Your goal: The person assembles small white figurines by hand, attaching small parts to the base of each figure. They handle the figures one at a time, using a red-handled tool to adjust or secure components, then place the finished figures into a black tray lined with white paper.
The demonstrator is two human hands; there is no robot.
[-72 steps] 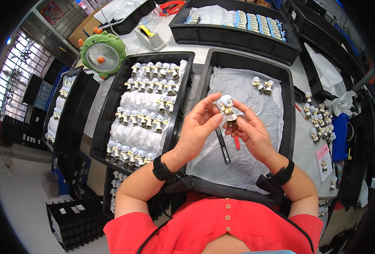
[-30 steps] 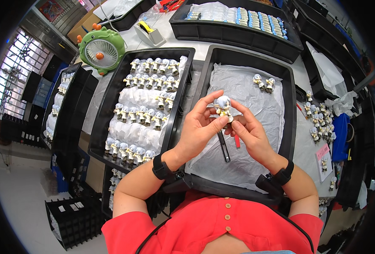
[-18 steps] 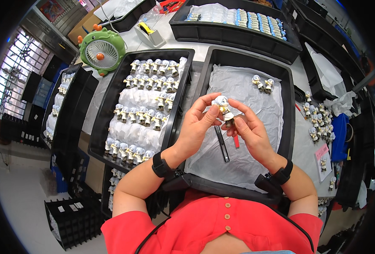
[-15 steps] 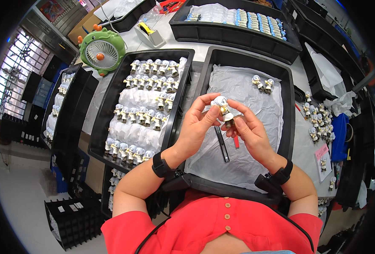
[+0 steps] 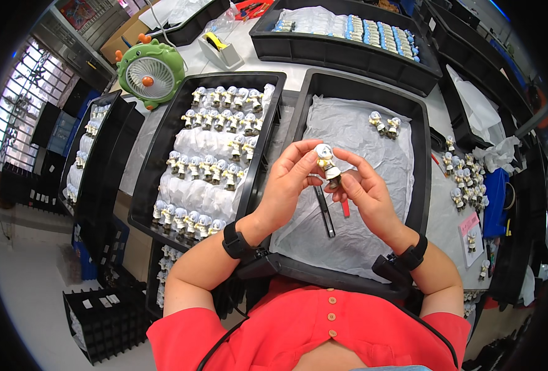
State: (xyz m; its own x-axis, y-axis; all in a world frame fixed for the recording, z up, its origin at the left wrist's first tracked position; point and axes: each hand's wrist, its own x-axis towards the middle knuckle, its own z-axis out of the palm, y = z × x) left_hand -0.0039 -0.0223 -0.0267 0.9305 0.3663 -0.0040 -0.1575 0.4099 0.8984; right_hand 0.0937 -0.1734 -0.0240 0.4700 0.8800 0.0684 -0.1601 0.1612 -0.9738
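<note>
Both my hands hold one small figurine (image 5: 329, 168) with white hair, a white-and-gold outfit and dark feet. It stands upright between my fingertips, over a black tray (image 5: 420, 154) lined with white paper. My left hand (image 5: 289, 179) pinches it near the head and side. My right hand (image 5: 368, 193) grips it lower down, with the thumb by the feet. Below my hands a slim black tool (image 5: 324, 211) lies on the paper, beside a red piece (image 5: 345, 208) partly hidden by my fingers. Two similar figurines (image 5: 384, 124) rest at the tray's far right.
To the left, another black tray (image 5: 274, 102) holds rows of the same figurines. More figurines (image 5: 466, 176) cluster on the table at right, near a pink-edged card (image 5: 471, 238). A green fan (image 5: 150, 73), a tape dispenser (image 5: 222, 52) and a large filled tray (image 5: 342, 51) stand at the back.
The figurine has turned slightly in my fingers and sits a little lower, with more of its front showing. My hands have barely shifted.
</note>
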